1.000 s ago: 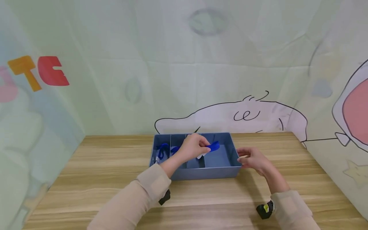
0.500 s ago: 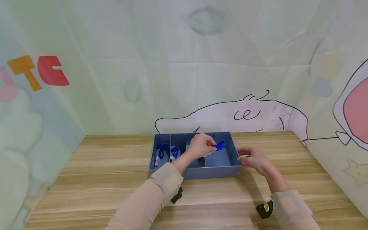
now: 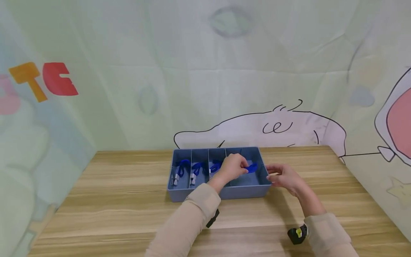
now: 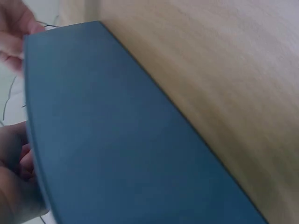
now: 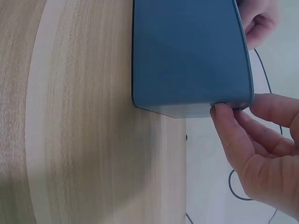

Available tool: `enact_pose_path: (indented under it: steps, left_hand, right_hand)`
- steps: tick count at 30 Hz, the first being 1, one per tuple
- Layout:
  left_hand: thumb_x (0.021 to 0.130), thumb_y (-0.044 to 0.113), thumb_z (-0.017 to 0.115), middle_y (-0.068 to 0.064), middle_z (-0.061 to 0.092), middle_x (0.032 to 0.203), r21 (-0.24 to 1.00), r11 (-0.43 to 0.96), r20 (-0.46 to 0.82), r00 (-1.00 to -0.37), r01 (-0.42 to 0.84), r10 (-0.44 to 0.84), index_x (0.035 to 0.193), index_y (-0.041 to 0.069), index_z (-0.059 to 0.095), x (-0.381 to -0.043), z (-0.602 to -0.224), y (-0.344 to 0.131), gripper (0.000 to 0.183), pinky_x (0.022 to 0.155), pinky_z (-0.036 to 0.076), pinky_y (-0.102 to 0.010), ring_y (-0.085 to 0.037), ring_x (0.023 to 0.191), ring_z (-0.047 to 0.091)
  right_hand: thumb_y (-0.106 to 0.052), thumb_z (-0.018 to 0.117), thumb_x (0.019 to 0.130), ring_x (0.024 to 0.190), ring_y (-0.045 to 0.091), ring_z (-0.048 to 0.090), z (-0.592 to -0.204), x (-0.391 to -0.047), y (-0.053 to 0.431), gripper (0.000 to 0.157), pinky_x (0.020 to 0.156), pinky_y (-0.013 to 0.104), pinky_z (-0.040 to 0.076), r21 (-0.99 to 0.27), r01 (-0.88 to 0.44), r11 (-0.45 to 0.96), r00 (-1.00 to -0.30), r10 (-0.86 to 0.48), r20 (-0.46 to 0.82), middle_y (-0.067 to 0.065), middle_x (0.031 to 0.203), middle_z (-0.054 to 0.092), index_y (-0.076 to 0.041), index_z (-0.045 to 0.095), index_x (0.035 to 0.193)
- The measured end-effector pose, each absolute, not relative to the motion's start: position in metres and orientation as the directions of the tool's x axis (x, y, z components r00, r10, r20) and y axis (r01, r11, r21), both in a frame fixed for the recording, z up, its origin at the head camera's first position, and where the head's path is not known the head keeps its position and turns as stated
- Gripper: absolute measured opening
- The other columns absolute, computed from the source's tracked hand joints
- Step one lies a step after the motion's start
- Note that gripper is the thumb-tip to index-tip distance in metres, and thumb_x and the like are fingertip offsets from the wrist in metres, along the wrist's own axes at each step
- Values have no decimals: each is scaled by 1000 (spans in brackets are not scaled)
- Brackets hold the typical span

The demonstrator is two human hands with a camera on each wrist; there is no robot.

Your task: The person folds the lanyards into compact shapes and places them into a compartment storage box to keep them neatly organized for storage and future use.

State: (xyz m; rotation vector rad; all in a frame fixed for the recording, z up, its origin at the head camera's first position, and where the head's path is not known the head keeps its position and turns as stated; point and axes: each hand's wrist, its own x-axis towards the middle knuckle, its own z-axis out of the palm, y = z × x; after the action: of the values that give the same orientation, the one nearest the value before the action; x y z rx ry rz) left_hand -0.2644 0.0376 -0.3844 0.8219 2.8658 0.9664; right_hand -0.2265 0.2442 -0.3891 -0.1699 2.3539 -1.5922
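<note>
A blue-grey divided box [image 3: 245, 192] sits on the wooden table. Over its right part, my left hand [image 3: 232, 167] pinches a flat blue lanyard [image 3: 252, 167] between thumb and fingertips; the lanyard's other end is hidden behind the hand. My right hand [image 3: 284, 177] holds the box's right end near the front corner. In the right wrist view the right fingers [image 5: 229, 135] lie against the outer wall and the thumb is at the rim. Folded blue lanyards with whitish ends lie in the left compartments: one lanyard [image 3: 181, 169] leftmost, a second [image 3: 196, 169] beside it, a third [image 3: 215, 166] partly covered.
Thin upright dividers [image 3: 191, 167] separate the box's compartments. The wooden table [image 3: 128, 192] extends around the box on both sides and in front. A printed cloth backdrop [image 3: 192, 89] stands right behind the table's far edge.
My left hand has moved right and slightly down into the box's right part with the lanyard, uncovering the lanyards in the left compartments. The right hand keeps its place on the box end.
</note>
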Motion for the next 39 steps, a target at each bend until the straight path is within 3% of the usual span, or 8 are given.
enact_pose_path:
  steps: [5, 10, 13, 18, 23, 27, 36, 39]
  left_hand:
    - [81, 12, 73, 0, 70, 87, 332, 781, 143, -847, 528, 512, 88, 11, 74, -264, -394, 47, 7, 70, 52, -27, -15, 78, 65]
    - [80, 17, 74, 4, 68, 79, 180, 851, 87, -870, 493, 485, 80, 16, 72, -264, -402, 54, 1, 60, 51, -28, -14, 70, 62]
    - [79, 17, 73, 5, 65, 69, 84, 877, 80, -880, 474, 468, 71, 18, 69, -262, -405, 56, 9, 54, 48, -27, -12, 62, 59]
    - [76, 20, 76, 5, 63, 68, 2, 891, 62, -889, 454, 453, 70, 19, 66, -260, -407, 59, 11, 55, 49, -28, -13, 61, 58]
    - [70, 35, 81, 6, 61, 67, -9, 896, 61, -894, 444, 444, 70, 20, 64, -259, -409, 58, 22, 55, 49, -28, -11, 60, 55]
    - [72, 40, 77, 6, 59, 65, 30, 892, 76, -891, 451, 448, 70, 18, 64, -259, -407, 54, 26, 51, 48, -27, -10, 57, 53]
    - [88, 25, 66, 4, 59, 66, 257, 795, 46, -828, 550, 558, 82, 12, 72, -251, -391, 43, 16, 53, 43, -23, -10, 59, 53]
    - [90, 27, 63, 3, 66, 81, 275, 758, 21, -792, 591, 610, 96, 11, 72, -238, -376, 34, 19, 64, 49, -21, -11, 73, 61]
  right_hand:
    - [4, 56, 86, 93, 18, 57, -390, -227, 245, 46, 74, 33, 53, -926, 63, 373, -953, -254, -167, 31, 121, 50, 17, 41, 127]
    - [5, 56, 86, 98, 23, 57, -391, -226, 244, 46, 74, 33, 53, -927, 69, 370, -952, -252, -172, 32, 122, 50, 16, 41, 128]
    - [5, 56, 86, 99, 25, 57, -391, -226, 244, 46, 75, 34, 53, -927, 70, 369, -952, -253, -173, 31, 123, 50, 16, 41, 128]
    - [5, 56, 86, 95, 21, 57, -391, -225, 245, 46, 75, 36, 53, -929, 78, 361, -950, -257, -179, 31, 122, 50, 16, 41, 128]
    - [4, 57, 86, 94, 20, 57, -391, -226, 243, 47, 76, 36, 54, -932, 89, 350, -947, -260, -188, 31, 122, 50, 17, 41, 128]
    - [5, 57, 87, 96, 21, 58, -390, -227, 241, 47, 77, 37, 54, -934, 95, 346, -945, -264, -194, 32, 123, 49, 17, 40, 129]
    - [2, 56, 88, 93, 16, 56, -392, -228, 240, 47, 78, 37, 54, -943, 108, 315, -946, -259, -195, 29, 121, 50, 17, 39, 129]
    - [-1, 55, 90, 98, 19, 55, -395, -226, 242, 49, 81, 40, 53, -949, 104, 296, -946, -265, -187, 30, 124, 48, 15, 37, 132]
